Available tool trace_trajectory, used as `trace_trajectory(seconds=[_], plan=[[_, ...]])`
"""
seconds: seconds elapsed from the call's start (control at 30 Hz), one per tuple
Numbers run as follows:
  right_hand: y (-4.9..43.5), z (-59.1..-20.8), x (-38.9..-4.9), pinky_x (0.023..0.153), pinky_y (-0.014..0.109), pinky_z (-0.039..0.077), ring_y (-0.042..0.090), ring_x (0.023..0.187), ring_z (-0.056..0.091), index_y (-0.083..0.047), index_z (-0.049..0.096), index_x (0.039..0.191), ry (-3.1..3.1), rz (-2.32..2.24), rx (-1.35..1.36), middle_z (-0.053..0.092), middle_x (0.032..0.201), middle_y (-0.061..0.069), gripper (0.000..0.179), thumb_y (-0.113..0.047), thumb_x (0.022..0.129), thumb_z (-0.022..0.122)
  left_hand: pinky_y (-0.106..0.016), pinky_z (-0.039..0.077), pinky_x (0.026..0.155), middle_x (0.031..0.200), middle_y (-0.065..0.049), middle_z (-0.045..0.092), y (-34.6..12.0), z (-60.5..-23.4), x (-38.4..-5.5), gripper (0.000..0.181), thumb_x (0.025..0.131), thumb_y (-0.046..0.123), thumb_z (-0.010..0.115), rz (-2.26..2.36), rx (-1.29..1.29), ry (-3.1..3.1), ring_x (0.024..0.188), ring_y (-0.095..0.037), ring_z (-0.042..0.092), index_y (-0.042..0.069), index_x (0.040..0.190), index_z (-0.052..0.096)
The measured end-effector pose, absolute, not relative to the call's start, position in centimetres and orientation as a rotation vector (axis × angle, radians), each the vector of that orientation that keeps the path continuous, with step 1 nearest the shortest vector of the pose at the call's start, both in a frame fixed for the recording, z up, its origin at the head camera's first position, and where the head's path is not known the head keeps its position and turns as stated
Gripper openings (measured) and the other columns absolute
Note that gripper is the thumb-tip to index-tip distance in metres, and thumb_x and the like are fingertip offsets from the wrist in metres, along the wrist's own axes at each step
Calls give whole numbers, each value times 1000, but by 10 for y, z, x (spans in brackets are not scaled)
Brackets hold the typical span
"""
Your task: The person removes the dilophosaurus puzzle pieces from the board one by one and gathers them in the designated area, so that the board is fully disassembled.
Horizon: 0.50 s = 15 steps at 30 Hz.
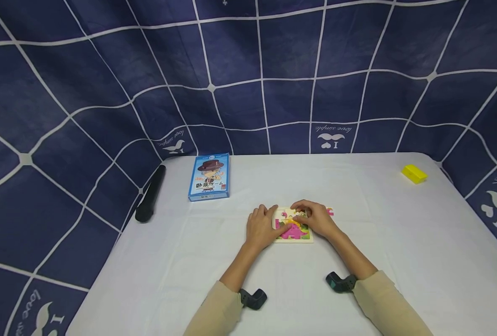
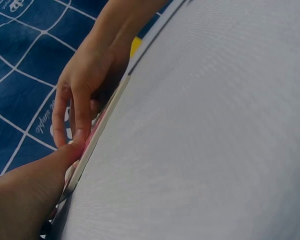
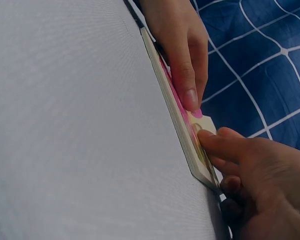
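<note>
A small jigsaw puzzle (image 1: 292,234) with a pink dinosaur lies in a pale frame on the white table. My left hand (image 1: 260,228) rests at its left edge, fingers fairly straight and the thumb laid over the picture. Over the upper right part, my right hand (image 1: 319,220) has its thumb and bent fingers about a puzzle piece (image 1: 302,212), most of which is hidden. In the right wrist view the right thumb touches the puzzle's surface near a corner. A loose pink piece (image 1: 330,211) shows just beyond the right hand.
A blue game box (image 1: 209,177) with a cartoon figure lies at the back left. Beside it, along the left edge, is a black cylindrical object (image 1: 151,193). A yellow block (image 1: 414,174) sits at the back right. Dark blue gridded cloth (image 1: 273,102) hangs behind the table.
</note>
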State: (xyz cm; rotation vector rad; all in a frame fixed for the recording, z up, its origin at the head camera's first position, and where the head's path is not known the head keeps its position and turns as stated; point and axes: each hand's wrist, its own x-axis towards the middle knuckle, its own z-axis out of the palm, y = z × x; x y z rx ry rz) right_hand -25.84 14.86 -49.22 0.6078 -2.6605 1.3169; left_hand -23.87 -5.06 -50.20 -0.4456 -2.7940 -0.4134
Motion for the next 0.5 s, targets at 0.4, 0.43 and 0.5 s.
trace_trajectory(seconds=[0.4, 0.43, 0.5], plan=[[150, -494, -259, 47, 22, 30, 12, 54, 38, -18, 68, 101, -2644, 1353, 603, 67, 85, -3, 22, -14, 79, 73, -23, 32, 61, 83, 0, 45, -50, -503, -239, 78, 74, 73, 51, -409, -452, -2788, 71, -12, 38, 14, 126, 58], [150, -494, -259, 47, 22, 30, 12, 54, 38, -18, 68, 100, -2647, 1353, 603, 67, 85, -3, 22, -14, 79, 73, -23, 32, 61, 83, 0, 45, -50, -503, -239, 78, 74, 73, 51, -408, -451, -2789, 71, -12, 38, 14, 126, 58], [150, -494, -259, 47, 23, 30, 12, 54, 37, -17, 69, 100, -2645, 1358, 608, 67, 85, -3, 21, -14, 79, 73, -23, 32, 61, 83, 0, 45, -50, -503, -240, 78, 74, 73, 51, -407, -451, -2789, 71, -12, 38, 15, 126, 58]])
